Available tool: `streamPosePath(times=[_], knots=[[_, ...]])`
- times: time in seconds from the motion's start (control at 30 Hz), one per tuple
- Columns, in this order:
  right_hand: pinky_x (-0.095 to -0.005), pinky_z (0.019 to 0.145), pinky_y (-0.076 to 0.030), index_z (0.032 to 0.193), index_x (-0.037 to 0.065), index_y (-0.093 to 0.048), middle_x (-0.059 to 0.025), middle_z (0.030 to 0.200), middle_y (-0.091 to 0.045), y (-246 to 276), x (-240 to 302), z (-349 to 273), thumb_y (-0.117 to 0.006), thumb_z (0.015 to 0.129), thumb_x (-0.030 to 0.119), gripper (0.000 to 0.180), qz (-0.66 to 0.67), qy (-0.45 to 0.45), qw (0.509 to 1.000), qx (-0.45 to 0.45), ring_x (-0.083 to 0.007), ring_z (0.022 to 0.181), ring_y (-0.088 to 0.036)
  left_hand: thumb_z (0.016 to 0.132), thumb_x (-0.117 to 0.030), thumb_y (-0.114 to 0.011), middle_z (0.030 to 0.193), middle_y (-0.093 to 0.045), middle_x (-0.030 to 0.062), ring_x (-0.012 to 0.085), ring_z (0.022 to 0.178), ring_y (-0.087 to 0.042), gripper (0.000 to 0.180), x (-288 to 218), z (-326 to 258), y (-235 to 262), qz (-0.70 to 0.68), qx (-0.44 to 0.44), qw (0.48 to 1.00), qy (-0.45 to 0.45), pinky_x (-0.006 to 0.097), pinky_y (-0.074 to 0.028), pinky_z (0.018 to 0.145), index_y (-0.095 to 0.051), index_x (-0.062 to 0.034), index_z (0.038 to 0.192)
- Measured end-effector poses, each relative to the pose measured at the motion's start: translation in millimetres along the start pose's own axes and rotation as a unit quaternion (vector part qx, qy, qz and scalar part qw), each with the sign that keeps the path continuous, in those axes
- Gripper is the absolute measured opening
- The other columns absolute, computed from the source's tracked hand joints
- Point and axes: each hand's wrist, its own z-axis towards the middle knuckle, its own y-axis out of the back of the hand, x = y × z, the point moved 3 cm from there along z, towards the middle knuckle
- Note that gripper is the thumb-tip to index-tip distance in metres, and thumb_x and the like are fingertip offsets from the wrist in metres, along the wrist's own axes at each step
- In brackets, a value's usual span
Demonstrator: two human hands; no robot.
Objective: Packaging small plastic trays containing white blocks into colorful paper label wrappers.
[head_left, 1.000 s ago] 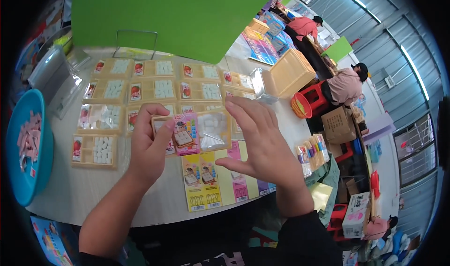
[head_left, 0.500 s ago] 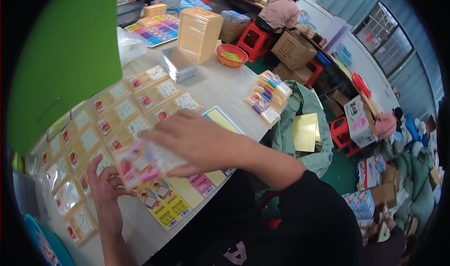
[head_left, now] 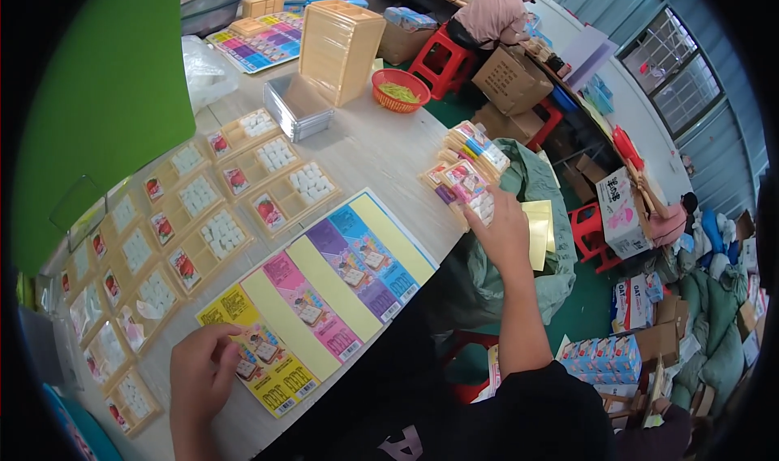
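My right hand (head_left: 505, 230) reaches out to the table's right edge. Its thumb and fingers grip a filled plastic tray (head_left: 469, 187) with a strawberry-printed card and white pieces, at the front of a stack of similar packs (head_left: 477, 148). My left hand (head_left: 203, 372) rests low over the left end of a label sheet (head_left: 329, 355), fingers curled, thumb and forefinger slightly apart, nothing seen between them. On that sheet are yellow, pink, purple and blue labels with bare yellowish strips between. Beyond it, rows of beige trays (head_left: 272, 209) hold white pieces and strawberry cards.
Farther back are clear plastic lids (head_left: 299, 120), a tall wrapped stack of trays (head_left: 339, 55) and a red basket (head_left: 400, 92) of yellow-green strips. A green sack (head_left: 552, 274) hangs at the table's right edge. A green panel (head_left: 105, 96) borders the left. Other people sit at far benches.
My right hand has carried the strawberry-card tray from above the label sheet right to the stack. My left hand has let go of it and dropped nearer the sheet's left edge.
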Motion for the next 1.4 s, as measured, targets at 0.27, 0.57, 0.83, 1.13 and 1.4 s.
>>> streamPosePath(times=[0.27,0.57,0.83,1.13,1.4], knots=[[-0.0504,0.094,-0.046,0.124,-0.001,-0.06,-0.0239,0.118,-0.06,-19.9,16.0,5.7,-0.072,0.088,0.034,0.051,-0.063,0.063,0.996,-0.028,-0.0437,0.109,-0.058,0.089,-0.008,-0.064,0.092,-0.063,0.0124,0.0248,0.081,-0.063,0.016,7.1,8.9,7.6,0.026,-0.026,0.999,0.026,0.034,-0.05,0.073,-0.065,-0.0024,0.104],[-0.0456,0.108,-0.04,0.125,0.002,-0.061,-0.0196,0.132,-0.056,-14.3,89.0,24.5,-0.068,0.09,0.012,0.037,0.074,0.242,0.967,0.019,-0.0394,0.127,-0.051,0.085,-0.026,-0.072,0.11,-0.059,0.0107,0.032,0.112,-0.054,0.029,7.9,11.3,6.3,0.183,-0.04,0.981,-0.046,0.047,-0.035,0.105,-0.067,-0.0101,0.109],[-0.0444,0.106,-0.041,0.125,0.007,-0.061,-0.0146,0.136,-0.057,-27.0,213.7,62.5,-0.072,0.089,0.019,0.039,0.072,0.507,0.852,0.111,-0.0367,0.129,-0.052,0.082,-0.027,-0.076,0.132,-0.054,0.0145,0.0343,0.129,-0.047,0.04,23.0,5.4,-4.5,0.233,0.005,0.971,-0.048,0.048,-0.034,0.114,-0.068,-0.0098,0.117],[-0.0412,0.115,-0.035,0.128,0.007,-0.059,-0.0145,0.147,-0.051,-75.5,213.5,85.4,-0.076,0.087,0.018,0.046,0.202,0.48,0.806,0.282,-0.0326,0.14,-0.046,0.074,-0.02,-0.078,0.134,-0.054,0.0111,0.032,0.133,-0.045,0.04,28.0,0.2,4.1,0.216,-0.026,0.973,-0.074,0.044,-0.038,0.114,-0.069,-0.0096,0.112],[-0.0358,0.112,-0.035,0.122,0.005,-0.057,-0.0118,0.137,-0.056,-76.4,201.5,98.2,-0.08,0.085,0.013,0.044,0.195,0.452,0.814,0.307,-0.0252,0.132,-0.05,0.074,-0.02,-0.078,0.136,-0.054,0.011,0.0311,0.133,-0.046,0.04,27.1,7.0,-0.7,0.219,-0.015,0.974,-0.062,0.043,-0.039,0.113,-0.069,-0.0115,0.112]])
